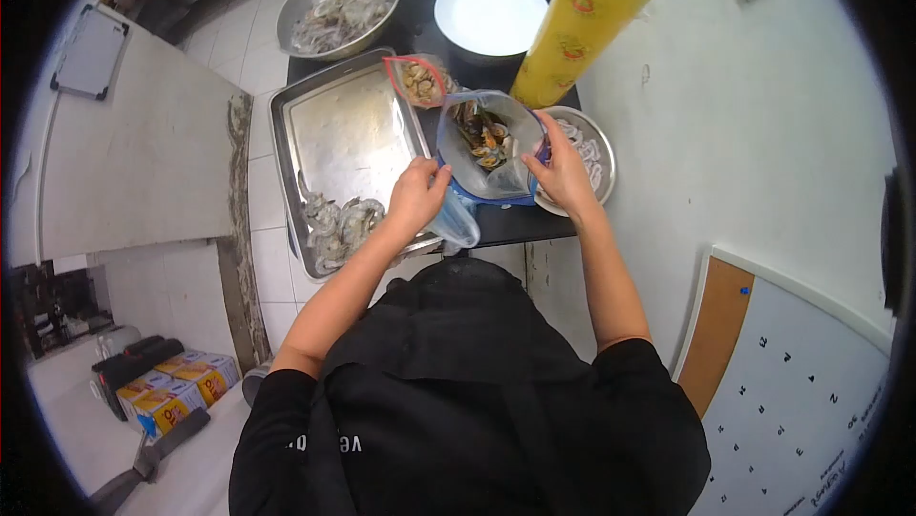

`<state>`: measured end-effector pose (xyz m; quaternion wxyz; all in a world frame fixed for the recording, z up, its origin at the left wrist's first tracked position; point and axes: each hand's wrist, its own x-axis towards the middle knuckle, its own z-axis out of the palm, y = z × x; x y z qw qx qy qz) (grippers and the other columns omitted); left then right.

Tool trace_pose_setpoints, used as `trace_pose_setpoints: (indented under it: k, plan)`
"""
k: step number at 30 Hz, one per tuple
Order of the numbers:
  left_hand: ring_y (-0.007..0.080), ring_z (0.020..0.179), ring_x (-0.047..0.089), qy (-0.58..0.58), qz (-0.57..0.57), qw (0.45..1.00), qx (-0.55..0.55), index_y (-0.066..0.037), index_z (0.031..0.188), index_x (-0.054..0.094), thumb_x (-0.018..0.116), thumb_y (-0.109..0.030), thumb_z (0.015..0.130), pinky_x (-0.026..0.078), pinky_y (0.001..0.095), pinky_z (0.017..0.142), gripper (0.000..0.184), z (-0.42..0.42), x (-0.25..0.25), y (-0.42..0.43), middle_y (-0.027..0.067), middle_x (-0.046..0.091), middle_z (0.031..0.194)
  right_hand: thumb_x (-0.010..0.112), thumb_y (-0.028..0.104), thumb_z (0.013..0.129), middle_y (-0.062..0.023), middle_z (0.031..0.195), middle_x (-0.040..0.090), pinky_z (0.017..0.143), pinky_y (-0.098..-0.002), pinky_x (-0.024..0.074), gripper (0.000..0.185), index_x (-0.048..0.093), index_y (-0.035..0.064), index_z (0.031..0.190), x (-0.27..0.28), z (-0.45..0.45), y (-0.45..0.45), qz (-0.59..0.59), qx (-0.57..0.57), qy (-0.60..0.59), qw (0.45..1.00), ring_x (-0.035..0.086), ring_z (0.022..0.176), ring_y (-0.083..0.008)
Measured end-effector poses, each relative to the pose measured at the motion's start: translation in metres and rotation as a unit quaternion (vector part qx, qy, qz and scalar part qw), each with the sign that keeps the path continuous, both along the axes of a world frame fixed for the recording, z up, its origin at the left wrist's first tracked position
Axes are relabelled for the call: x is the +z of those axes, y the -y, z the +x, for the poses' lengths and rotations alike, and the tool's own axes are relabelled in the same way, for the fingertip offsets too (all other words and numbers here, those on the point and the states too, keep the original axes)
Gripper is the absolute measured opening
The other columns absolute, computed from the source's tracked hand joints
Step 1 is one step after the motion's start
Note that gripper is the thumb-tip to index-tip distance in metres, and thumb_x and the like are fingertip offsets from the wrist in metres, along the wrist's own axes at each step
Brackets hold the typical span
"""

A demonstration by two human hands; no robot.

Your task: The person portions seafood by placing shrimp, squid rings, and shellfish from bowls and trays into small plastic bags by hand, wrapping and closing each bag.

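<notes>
An open clear zip bag (458, 151) with a blue rim holds mussels (489, 139) with dark shells and orange meat. My right hand (565, 172) grips its right edge, thumb on the inner side and fingers outside. On the left, my left hand (417, 193) is closed at the bag's near-left side, on a bluish see-through plastic bag (456, 223) that hangs below the fingers. Whether this plastic is part of the zip bag I cannot tell. Just behind stands a red-rimmed bag (422, 83) of shelled clams or similar pieces.
A metal tray (348, 115) with raw shrimp (339, 230) lies at left. Behind it is a bowl (298, 8) of grey shellfish. A white bowl (491, 15), a tall yellow film roll (577, 29) and a steel bowl (609, 182) of pale seafood strips crowd the right, beside the wall.
</notes>
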<state>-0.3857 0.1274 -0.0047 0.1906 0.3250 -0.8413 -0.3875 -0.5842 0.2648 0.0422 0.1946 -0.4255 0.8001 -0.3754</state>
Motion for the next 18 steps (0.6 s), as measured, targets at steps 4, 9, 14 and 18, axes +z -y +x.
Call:
trace_pose_setpoints:
  k: [4,9,14,18]
  plan:
    - [0.0372,0.071,0.054,-0.017,0.044,0.999,0.027,0.004,0.076,0.055,0.056,-0.023,0.088,0.043,0.0418,0.065,0.029,0.003,-0.002,-0.008,0.0210,0.052,0.079,0.064,0.001,0.074,-0.0087,0.077,0.052,0.067,-0.0302,0.0452,0.074,0.033,0.0122,0.140,-0.027,-0.003,0.006,-0.070,0.006,-0.057,0.996,0.051,0.067,-0.0186]
    - [0.0364,0.071,0.053,-0.058,0.047,0.996,0.047,0.004,0.077,0.055,0.056,-0.021,0.088,0.042,0.0415,0.064,0.027,0.010,0.018,-0.007,0.0197,0.052,0.079,0.053,-0.003,0.073,-0.0198,0.086,0.057,0.073,-0.0389,0.0458,0.074,0.028,0.0112,0.142,0.039,0.014,0.015,0.019,-0.007,0.042,0.999,0.057,0.075,-0.0316]
    - [0.0356,0.068,0.054,-0.051,0.058,0.997,0.003,0.005,0.076,0.054,0.059,-0.017,0.086,0.043,0.0411,0.062,0.024,0.021,0.031,-0.018,0.0186,0.052,0.080,0.056,-0.002,0.074,-0.0210,0.091,0.056,0.077,-0.0399,0.0448,0.072,0.030,0.0106,0.141,0.033,0.013,0.001,0.064,0.052,-0.047,0.995,0.057,0.082,-0.0340]
    - [0.0318,0.062,0.050,-0.052,0.059,0.997,-0.016,0.004,0.076,0.052,0.059,-0.017,0.086,0.041,0.0385,0.059,0.024,0.032,0.024,-0.024,0.0174,0.049,0.077,0.060,0.001,0.076,-0.0212,0.098,0.056,0.082,-0.0402,0.0436,0.062,0.040,0.0079,0.134,0.043,0.030,-0.014,0.077,0.030,-0.072,0.994,0.056,0.091,-0.0348]
